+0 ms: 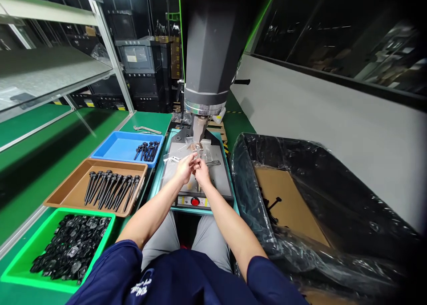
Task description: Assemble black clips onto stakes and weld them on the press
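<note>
My left hand (pixel 184 167) and my right hand (pixel 202 172) meet over the machine's base plate (pixel 216 182), fingers bent and drawn together. Whatever they pinch is too small and covered to make out. Just beyond the fingertips sits a small fixture (pixel 196 147), with the machine's metal horn (pixel 199 129) right above it. A short dark rod-like shape (pixel 197 186) shows below my hands; I cannot tell whether it is held. Clear plastic bits and a metal bar (pixel 213 162) lie on the plate around them.
At left stand a blue tray (pixel 113 146) and a brown tray (pixel 71 185), both with black rod parts, and a green bin (pixel 20 269) of black round parts. A wrench (pixel 148 130) lies behind. A plastic-lined box (pixel 247 198) stands at right. A red button (pixel 195 201) faces me.
</note>
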Motion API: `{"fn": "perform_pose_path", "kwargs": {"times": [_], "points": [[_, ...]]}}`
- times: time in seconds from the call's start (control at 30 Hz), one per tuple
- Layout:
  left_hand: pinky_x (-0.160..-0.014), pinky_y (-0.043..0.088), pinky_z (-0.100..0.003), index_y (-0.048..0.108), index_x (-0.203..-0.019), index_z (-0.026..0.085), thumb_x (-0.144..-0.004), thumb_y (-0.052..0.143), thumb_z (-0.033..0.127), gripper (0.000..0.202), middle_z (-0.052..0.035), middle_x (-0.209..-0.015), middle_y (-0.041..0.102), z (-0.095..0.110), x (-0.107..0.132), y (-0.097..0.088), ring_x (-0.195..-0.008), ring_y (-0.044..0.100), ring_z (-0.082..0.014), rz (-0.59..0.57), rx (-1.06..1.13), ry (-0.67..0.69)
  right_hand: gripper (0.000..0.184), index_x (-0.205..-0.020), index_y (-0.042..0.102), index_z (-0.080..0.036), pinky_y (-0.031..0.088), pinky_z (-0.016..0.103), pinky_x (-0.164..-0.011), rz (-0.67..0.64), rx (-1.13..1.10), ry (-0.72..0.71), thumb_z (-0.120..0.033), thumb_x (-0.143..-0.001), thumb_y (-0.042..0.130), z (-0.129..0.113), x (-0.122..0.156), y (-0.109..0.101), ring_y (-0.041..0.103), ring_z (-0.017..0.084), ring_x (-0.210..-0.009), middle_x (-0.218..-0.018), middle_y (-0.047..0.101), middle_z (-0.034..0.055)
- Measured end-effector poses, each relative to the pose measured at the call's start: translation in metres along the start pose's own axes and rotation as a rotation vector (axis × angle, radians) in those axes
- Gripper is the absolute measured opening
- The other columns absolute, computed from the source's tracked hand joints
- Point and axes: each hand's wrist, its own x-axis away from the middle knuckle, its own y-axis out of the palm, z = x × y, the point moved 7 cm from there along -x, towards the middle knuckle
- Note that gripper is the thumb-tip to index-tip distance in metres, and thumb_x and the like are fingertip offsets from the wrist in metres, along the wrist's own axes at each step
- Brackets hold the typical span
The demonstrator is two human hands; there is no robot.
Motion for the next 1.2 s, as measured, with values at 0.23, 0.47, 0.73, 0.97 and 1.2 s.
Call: {"fn": "perform_pose_path", "kwargs": {"times": [0.23, 0.47, 0.73, 0.97, 1.2], "points": [[-0.112, 0.040, -0.045, 0.078, -0.091, 0.020, -0.087, 0.062, 0.029, 0.019, -0.0075, -0.155, 0.043, 0.010, 0.004, -0.006, -0.137, 0.047, -0.0303, 0.013, -0.217, 0.136, 0.043, -0.123, 0.057, -0.019, 0.047, 0.041, -0.097, 0.257, 0.149, -0.094, -0.042, -0.088, 0.049, -0.021, -0.009, -0.027, 0.061, 0.024, -0.108, -0.118, 0.067, 0.0126], [-0.118, 0.030, -0.045, 0.077, -0.090, 0.022, -0.087, 0.063, 0.027, 0.016, -0.0058, -0.156, 0.042, 0.013, 0.003, -0.004, -0.146, 0.035, -0.0288, -0.013, -0.118, 0.121, 0.028, -0.104, 0.067, -0.023, 0.030, 0.042, -0.116, 0.204, 0.083, -0.252, -0.035, -0.079, 0.063, -0.032, -0.022, -0.026, 0.045, 0.023, -0.131, -0.132, 0.057, 0.0106], [-0.118, 0.031, -0.042, 0.077, -0.101, 0.026, -0.085, 0.065, 0.026, 0.020, -0.0053, -0.148, 0.053, 0.022, -0.001, -0.004, -0.149, 0.030, -0.0259, -0.033, -0.123, 0.150, 0.030, -0.105, 0.069, -0.024, 0.047, 0.038, -0.102, 0.102, -0.119, -0.250, -0.036, -0.077, 0.067, -0.031, -0.051, -0.012, 0.059, 0.021, -0.114, -0.116, 0.068, 0.0059], [-0.119, 0.030, -0.040, 0.077, -0.094, 0.023, -0.090, 0.061, 0.023, 0.017, -0.0038, -0.158, 0.039, 0.020, -0.007, -0.004, -0.147, 0.033, -0.0258, -0.039, -0.068, 0.109, 0.042, -0.108, 0.067, -0.022, 0.050, 0.035, -0.092, 0.104, -0.190, -0.128, -0.038, -0.070, 0.071, -0.026, -0.067, -0.007, 0.064, 0.020, -0.100, -0.111, 0.070, 0.0058], [-0.120, 0.028, -0.045, 0.078, -0.091, 0.024, -0.086, 0.065, 0.023, 0.013, -0.0023, -0.155, 0.044, 0.021, -0.012, -0.007, -0.147, 0.033, -0.0281, -0.039, -0.048, 0.111, 0.036, -0.105, 0.068, -0.024, 0.047, 0.037, -0.097, -0.007, -0.234, -0.084, -0.040, -0.073, 0.068, -0.028, -0.076, -0.004, 0.062, 0.022, -0.110, -0.112, 0.071, 0.0046]]}}
